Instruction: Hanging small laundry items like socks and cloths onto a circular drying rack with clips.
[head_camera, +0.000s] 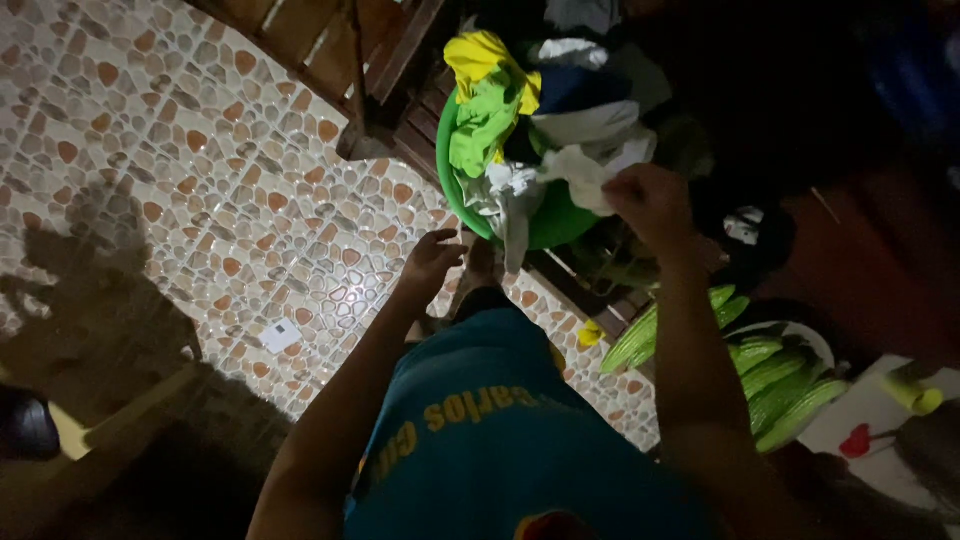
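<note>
A green plastic basin (552, 222) heaped with clothes sits on a dark wooden surface ahead of me. A yellow and green garment (484, 96) lies on top at the left, with white and dark pieces (590, 128) beside it. My right hand (650, 204) is closed on a white cloth (585, 172) at the basin's right rim. My left hand (432, 258) hovers open just below the basin's left edge, holding nothing, near a hanging white cloth (515, 215). My teal shirt fills the lower middle.
Pebble-patterned floor tiles (200, 160) spread to the left, with a small white scrap (281, 335) on them. Wooden furniture legs (355, 70) stand at the top. Several long green ridged gourds (770, 375) lie at the right. The right side is dark.
</note>
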